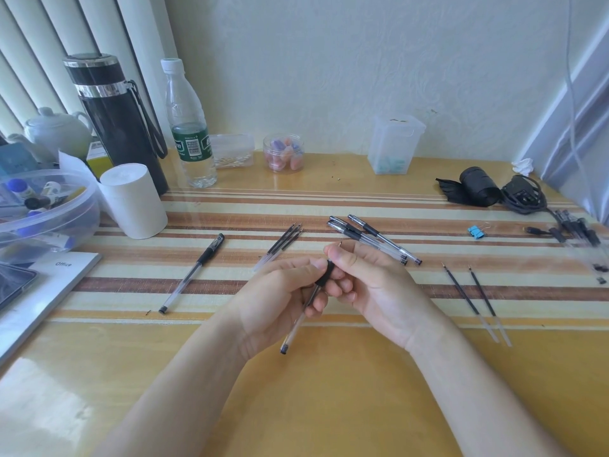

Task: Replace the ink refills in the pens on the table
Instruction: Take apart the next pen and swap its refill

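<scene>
Pen (304,305): clear barrel with black grip, held slanting above the tabletop (329,390), tip end uppermost.
Left hand (273,301): palm turned inward, fingers curled round the barrel.
Right hand (372,285): fingers curled, pinching the black grip near the tip.
Other pens (372,239): three lie together just beyond the hands.
Refills (474,298): two lie side by side, well to the right.

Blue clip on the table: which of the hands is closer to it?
Right. The right hand is left of the blue clip and nearer the person; the left hand is even farther left.
</scene>
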